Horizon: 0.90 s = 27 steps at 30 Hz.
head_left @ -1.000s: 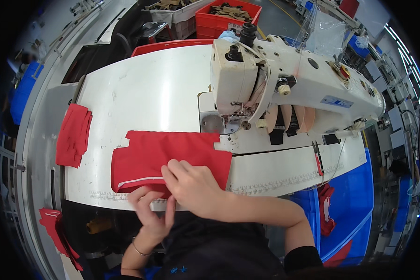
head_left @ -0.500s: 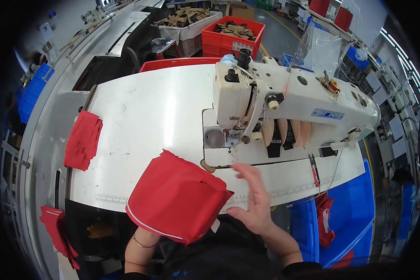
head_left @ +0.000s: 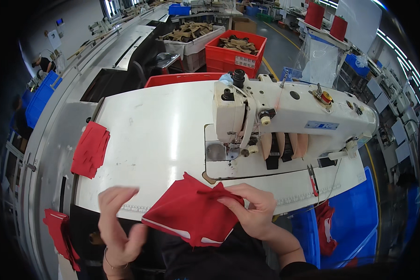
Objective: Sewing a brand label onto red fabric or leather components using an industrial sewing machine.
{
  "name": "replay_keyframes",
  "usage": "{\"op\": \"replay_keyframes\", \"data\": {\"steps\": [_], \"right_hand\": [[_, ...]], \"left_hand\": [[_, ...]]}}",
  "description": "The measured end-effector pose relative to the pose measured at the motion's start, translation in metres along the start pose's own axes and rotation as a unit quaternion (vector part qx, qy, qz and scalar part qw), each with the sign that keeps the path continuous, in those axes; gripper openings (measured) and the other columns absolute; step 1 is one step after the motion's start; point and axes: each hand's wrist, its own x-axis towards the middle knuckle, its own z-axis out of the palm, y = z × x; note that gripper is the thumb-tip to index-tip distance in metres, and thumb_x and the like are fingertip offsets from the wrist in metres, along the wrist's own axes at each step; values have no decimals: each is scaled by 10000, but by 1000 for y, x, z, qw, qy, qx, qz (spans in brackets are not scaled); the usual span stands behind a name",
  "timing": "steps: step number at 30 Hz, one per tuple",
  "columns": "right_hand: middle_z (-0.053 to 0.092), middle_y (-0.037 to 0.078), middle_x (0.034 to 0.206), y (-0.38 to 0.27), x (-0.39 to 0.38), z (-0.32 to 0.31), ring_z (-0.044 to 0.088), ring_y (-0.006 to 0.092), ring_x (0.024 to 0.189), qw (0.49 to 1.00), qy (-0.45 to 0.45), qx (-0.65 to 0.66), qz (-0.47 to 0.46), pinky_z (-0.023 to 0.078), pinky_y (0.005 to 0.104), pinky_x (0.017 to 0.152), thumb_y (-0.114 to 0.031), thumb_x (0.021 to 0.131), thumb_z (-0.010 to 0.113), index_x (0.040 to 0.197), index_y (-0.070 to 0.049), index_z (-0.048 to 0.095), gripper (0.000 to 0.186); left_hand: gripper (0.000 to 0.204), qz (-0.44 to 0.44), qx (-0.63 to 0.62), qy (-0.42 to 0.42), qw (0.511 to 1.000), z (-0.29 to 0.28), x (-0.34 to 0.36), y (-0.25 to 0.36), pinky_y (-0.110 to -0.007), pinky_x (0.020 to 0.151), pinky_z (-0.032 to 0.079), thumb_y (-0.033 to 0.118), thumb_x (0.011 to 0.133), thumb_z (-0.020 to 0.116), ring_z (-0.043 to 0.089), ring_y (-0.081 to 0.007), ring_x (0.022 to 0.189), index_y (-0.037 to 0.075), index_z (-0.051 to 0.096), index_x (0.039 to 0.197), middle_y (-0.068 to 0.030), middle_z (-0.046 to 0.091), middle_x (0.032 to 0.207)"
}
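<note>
A red fabric piece [head_left: 191, 210] with a white strip along its lower edge hangs at the table's front edge. My right hand [head_left: 249, 210] pinches its upper right side between thumb and fingers, bunching the cloth there. My left hand [head_left: 119, 224] is off to the left of the cloth, apart from it, with thumb and fingers spread and nothing in them. Just beyond the cloth stands a white sewing machine [head_left: 289, 112] on the white table [head_left: 144, 135]. Its needle area is above a metal plate.
Stacked red fabric pieces [head_left: 91, 150] lie at the table's left; more red pieces [head_left: 60, 238] hang lower left. Red-handled snips [head_left: 313, 181] lie at the right, near blue bins [head_left: 350, 224] holding red cloth. Curved beige pieces [head_left: 301, 144] sit under the machine arm. Behind stands a red crate [head_left: 233, 53].
My right hand has gone from free and spread to gripping the cloth. My left hand has come out from under it and moved left. The head view has tilted up slightly.
</note>
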Motion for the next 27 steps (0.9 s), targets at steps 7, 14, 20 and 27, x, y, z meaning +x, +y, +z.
{"op": "replay_keyframes", "data": {"steps": [7, 14, 20, 27], "right_hand": [[685, 116, 844, -17, -5, -3, 659, 170, 754, 999, -41, 14, 2, 516, 250, 658, 15, 750, 727, 906, 4, 681, 163], [654, 97, 759, -24, 3, -16, 628, 142, 676, 999, -47, 12, 3, 485, 241, 605, 21, 758, 722, 855, 16, 667, 112], [660, 103, 757, -28, 2, -18, 627, 138, 663, 998, -56, 11, 17, 485, 239, 604, 31, 760, 716, 849, 21, 673, 99], [671, 107, 761, -37, -2, -13, 635, 124, 654, 998, -64, -4, 3, 491, 230, 592, 35, 760, 715, 838, 23, 677, 88]], "left_hand": [[259, -193, -355, -293, 866, 47, 40, -12, -243, 754, 483, 99, 778, 744, 609, -114, 817, -9, 666, 1000, -82, 670, 906], [136, -200, -373, -234, 875, 53, 39, -9, -214, 702, 487, 43, 812, 696, 603, -85, 755, -22, 689, 931, -66, 682, 839], [101, -177, -349, -210, 896, 53, 38, -9, -234, 677, 472, -3, 789, 695, 600, -112, 713, -24, 689, 887, -78, 667, 784], [94, -116, -309, -204, 922, 44, 31, -11, -246, 669, 473, 5, 793, 684, 609, -132, 715, -15, 683, 885, -89, 666, 798]]}}
